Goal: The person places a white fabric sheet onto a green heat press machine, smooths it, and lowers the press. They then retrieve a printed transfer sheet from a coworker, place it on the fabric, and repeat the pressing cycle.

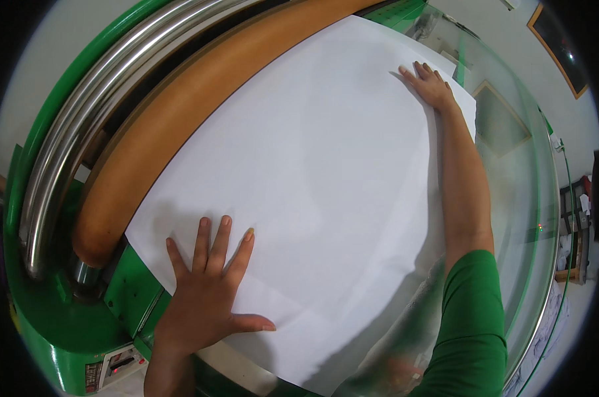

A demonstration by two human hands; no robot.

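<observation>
A large white sheet [319,152], smooth and slightly creased near its lower part, is spread beside a long tan-brown roller [160,139]. My left hand [207,284] lies on the sheet's near left part, palm down, fingers spread wide. Toward the far right edge, my right hand [433,87] rests on the same sheet with its fingers stretched and thumb apart. Neither hand grips anything. The right arm, in a green sleeve [468,317], reaches along the sheet's right side and casts a shadow on it.
Shiny metal rollers [65,145] run beyond the brown one, inside a green machine frame [38,317]. A small control panel [122,367] with a red light sits at the lower left. A glass-like reflective surface [521,205] borders the sheet on the right. A dark framed panel [559,56] hangs on the wall.
</observation>
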